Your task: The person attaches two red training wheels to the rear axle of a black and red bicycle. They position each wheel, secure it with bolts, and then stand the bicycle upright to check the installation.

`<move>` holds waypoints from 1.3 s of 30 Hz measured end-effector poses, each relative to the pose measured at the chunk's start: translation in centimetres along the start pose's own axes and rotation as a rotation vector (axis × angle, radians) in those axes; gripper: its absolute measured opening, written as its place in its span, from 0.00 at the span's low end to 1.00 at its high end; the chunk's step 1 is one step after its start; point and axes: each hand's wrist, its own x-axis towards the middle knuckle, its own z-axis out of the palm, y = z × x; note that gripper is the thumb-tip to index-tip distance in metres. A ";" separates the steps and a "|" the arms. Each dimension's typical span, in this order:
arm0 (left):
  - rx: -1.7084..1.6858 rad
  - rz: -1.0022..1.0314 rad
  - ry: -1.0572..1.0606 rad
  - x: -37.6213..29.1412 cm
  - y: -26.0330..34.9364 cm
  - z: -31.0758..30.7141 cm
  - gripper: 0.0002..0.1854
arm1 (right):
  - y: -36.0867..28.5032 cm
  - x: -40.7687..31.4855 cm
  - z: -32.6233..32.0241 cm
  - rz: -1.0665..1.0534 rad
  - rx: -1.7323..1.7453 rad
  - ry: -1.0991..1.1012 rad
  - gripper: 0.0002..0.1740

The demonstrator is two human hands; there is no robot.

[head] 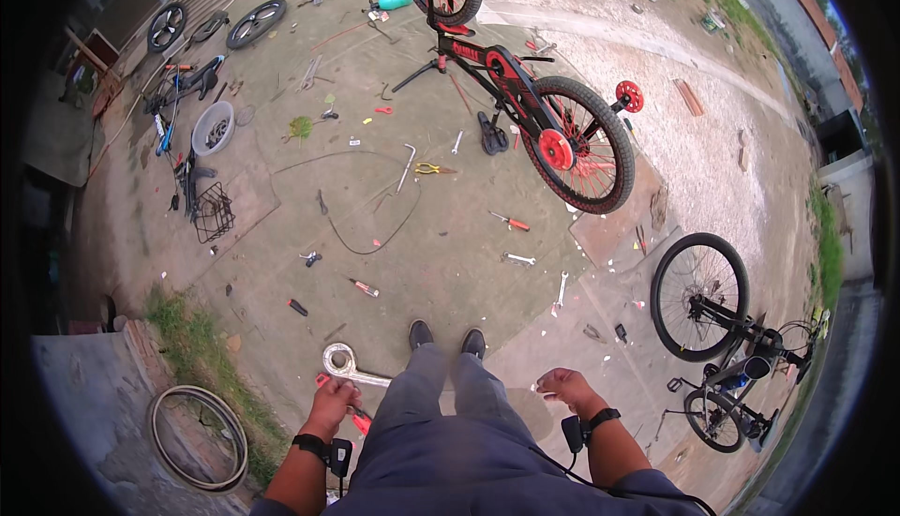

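Beside my left thigh, my left hand (335,403) is loosely curled. A red object (362,423) shows on both sides of it; whether I hold it or it lies behind is unclear. Just ahead of that hand lies a silvery bicycle chain guard (365,376) with a round end. My right hand (562,388) hangs beside my right leg, its fingers loosely bent and nothing visible in them. In front of me, a black and red bicycle (510,73) with training wheels rests upside down on its saddle (493,135) and handlebars.
Scattered on the ground are screwdrivers (365,288), wrenches (561,289), yellow-handled pliers (430,169) and a cable (349,249). A black bicycle (735,323) is at right. Bicycle parts and a plastic basin (213,129) lie at left, tyres (200,439) at lower left.
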 end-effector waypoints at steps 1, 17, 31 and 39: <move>0.000 0.001 0.007 -0.1 0.2 0.0 0.11 | -0.1 0.0 0.1 -0.002 -0.003 -0.001 0.09; -0.090 0.080 -0.005 0.9 2.4 -2.0 0.12 | -4.3 -1.3 1.6 -0.079 0.024 0.078 0.10; 0.004 0.072 0.016 2.5 7.3 -0.1 0.14 | -6.0 -0.5 -1.8 -0.112 0.127 0.093 0.11; 0.060 0.094 0.032 4.3 14.1 5.9 0.15 | -9.0 2.9 -9.5 -0.060 0.181 0.141 0.15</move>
